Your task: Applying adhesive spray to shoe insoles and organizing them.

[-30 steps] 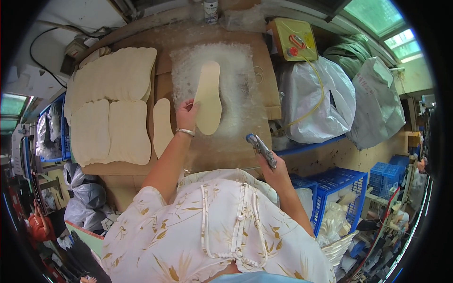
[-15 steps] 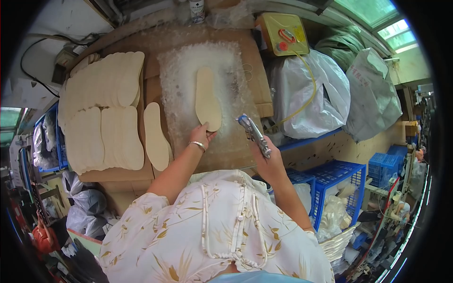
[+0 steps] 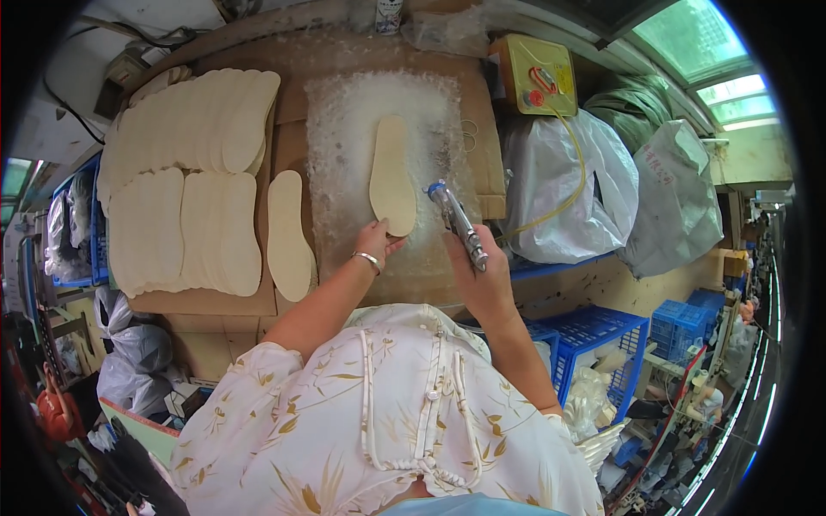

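A cream insole (image 3: 393,172) lies lengthwise on a frosted, white-coated sheet (image 3: 331,185) over brown cardboard. My left hand (image 3: 379,241), with a silver bangle at its wrist, grips the insole's near end between thumb and fingers. My right hand (image 3: 478,271) is wrapped round a metal spray gun (image 3: 460,228) with a blue tip. The gun is held just right of the insole, apart from it, its tip toward the far side. Left of the sheet rests a small stack of insoles (image 3: 289,228). Further left, several overlapping insoles (image 3: 185,125) are laid out in two rows.
At the back right stands a yellow can (image 3: 520,64) with a yellow hose (image 3: 582,168) running from it. White plastic sacks (image 3: 551,202) sit right of the cardboard. Blue crates (image 3: 594,331) stand low at my right. A spray can (image 3: 388,15) is at the far edge.
My right hand has brought the spray gun closer to the insole. My left hand keeps its grip on the insole's near end. The whole view has shifted slightly.
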A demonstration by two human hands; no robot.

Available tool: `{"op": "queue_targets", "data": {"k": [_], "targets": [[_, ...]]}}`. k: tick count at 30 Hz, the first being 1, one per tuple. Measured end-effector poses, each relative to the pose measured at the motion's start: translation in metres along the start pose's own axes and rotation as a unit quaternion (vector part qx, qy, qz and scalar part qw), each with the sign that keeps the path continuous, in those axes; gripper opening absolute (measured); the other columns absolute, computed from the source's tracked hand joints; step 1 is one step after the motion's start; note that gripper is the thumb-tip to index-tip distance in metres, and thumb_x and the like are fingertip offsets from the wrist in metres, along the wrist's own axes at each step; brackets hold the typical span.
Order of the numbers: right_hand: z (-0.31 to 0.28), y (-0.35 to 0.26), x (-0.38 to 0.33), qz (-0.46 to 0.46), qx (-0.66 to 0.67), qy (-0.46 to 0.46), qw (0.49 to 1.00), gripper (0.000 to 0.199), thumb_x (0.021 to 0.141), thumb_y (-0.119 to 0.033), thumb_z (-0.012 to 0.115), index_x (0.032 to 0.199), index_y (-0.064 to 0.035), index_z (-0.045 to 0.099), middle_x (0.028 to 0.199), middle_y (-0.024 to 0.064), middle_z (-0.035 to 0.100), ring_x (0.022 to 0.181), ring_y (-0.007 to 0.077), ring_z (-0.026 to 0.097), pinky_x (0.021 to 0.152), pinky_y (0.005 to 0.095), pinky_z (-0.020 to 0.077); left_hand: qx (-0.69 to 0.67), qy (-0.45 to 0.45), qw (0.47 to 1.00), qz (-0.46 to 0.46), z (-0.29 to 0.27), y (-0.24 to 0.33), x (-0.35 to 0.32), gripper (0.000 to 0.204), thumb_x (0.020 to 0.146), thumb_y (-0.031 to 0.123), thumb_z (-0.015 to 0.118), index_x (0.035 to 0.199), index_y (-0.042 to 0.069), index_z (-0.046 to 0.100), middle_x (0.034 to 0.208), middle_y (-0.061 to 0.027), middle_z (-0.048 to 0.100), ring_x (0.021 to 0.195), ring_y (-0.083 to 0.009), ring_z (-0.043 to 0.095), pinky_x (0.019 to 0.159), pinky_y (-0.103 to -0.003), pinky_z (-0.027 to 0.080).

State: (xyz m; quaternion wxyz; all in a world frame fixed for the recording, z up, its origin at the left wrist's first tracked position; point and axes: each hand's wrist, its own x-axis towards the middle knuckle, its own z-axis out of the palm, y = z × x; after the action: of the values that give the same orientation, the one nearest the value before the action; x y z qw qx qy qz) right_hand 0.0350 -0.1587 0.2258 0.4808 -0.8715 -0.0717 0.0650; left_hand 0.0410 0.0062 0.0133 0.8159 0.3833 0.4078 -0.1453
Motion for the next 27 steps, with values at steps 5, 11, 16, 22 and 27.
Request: {"op": "queue_targets", "data": {"k": [5, 11, 16, 22, 27], "targets": [[-0.002, -0.001, -0.001, 0.054, 0.003, 0.032, 0.998, 0.026, 0.090, -0.027, 0.062, 0.094, -0.0020, 0.054, 0.066, 0.0125, 0.056, 0.056, 0.0249, 0.053, 0.056, 0.0340, 0.0437, 0.016, 0.004, 1.000, -0.007, -0.001, 0.000, -0.003, 0.023, 0.096, 0.019, 0.044, 0.108, 0.000, 0.048, 0.105, -0.0162, 0.061, 0.090, -0.0275, 0.065, 0.074, -0.036, 0.055], [-0.003, -0.003, -0.003, 0.056, 0.014, 0.017, 0.998, 0.026, 0.090, -0.027, 0.061, 0.096, -0.0018, 0.055, 0.066, 0.0129, 0.057, 0.057, 0.0244, 0.054, 0.056, 0.0337, 0.0438, 0.029, -0.002, 0.999, -0.020, -0.005, -0.002, -0.003, 0.022, 0.096, 0.018, 0.043, 0.106, -0.001, 0.047, 0.105, -0.0166, 0.060, 0.090, -0.0282, 0.065, 0.072, -0.035, 0.055], [-0.001, -0.006, -0.012, 0.030, 0.016, -0.005, 0.999, 0.025, 0.091, -0.026, 0.061, 0.095, -0.0019, 0.054, 0.064, 0.0118, 0.055, 0.056, 0.0220, 0.051, 0.056, 0.0328, 0.0432, 0.048, -0.016, 0.998, -0.028, -0.009, -0.002, 0.000, 0.022, 0.096, 0.018, 0.043, 0.105, -0.001, 0.048, 0.104, -0.0163, 0.059, 0.090, -0.0278, 0.065, 0.072, -0.035, 0.055], [0.000, -0.003, -0.011, 0.060, 0.019, 0.011, 0.998, 0.023, 0.090, -0.023, 0.062, 0.095, -0.0019, 0.054, 0.064, 0.0111, 0.053, 0.055, 0.0209, 0.048, 0.055, 0.0316, 0.0421, 0.056, -0.012, 0.998, -0.033, -0.014, -0.003, 0.005, 0.021, 0.093, 0.017, 0.043, 0.105, 0.000, 0.049, 0.103, -0.0150, 0.060, 0.085, -0.0268, 0.065, 0.067, -0.035, 0.055], [0.001, -0.002, -0.014, 0.014, 0.019, 0.013, 1.000, 0.023, 0.090, -0.023, 0.062, 0.094, -0.0017, 0.054, 0.064, 0.0109, 0.054, 0.055, 0.0201, 0.048, 0.055, 0.0311, 0.0425, 0.059, 0.014, 0.998, -0.030, -0.012, -0.002, -0.005, 0.019, 0.092, 0.016, 0.045, 0.104, 0.000, 0.048, 0.102, -0.0147, 0.060, 0.084, -0.0263, 0.065, 0.068, -0.035, 0.055]]}}
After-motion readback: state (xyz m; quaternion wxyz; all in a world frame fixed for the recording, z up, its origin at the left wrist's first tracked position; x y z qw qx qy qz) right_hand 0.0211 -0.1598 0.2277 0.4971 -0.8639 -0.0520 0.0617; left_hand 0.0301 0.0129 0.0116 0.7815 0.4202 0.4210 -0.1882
